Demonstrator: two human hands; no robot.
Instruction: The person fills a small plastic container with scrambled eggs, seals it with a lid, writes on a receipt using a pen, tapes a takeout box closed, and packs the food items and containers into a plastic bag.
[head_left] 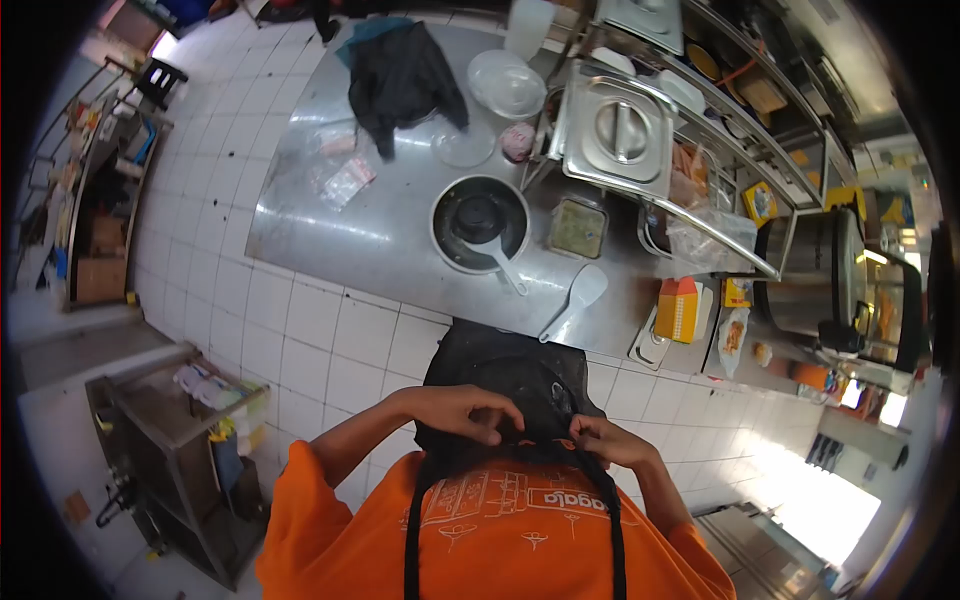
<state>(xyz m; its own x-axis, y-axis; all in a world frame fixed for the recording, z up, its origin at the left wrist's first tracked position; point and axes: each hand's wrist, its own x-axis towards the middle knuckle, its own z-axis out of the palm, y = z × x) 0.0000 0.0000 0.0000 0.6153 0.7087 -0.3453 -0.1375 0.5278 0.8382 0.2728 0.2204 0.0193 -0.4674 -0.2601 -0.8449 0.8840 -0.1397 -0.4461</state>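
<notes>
Black apron (500, 370), worn over an orange shirt (390, 530); lower centre of frame. Left hand (470, 413) and right hand (607, 441), fingers curled at the apron's upper part; grip cannot be told. Worktop (400, 265), upper centre: round pot (515, 205) with white spoon (510, 272); pale paddle (586, 288) to its lower right.

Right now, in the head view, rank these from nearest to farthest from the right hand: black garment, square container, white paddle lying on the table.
1. White paddle: at the near edge of the table, ahead of the right hand.
2. Square container: just beyond the paddle.
3. Black garment: far end, to the left.
</notes>
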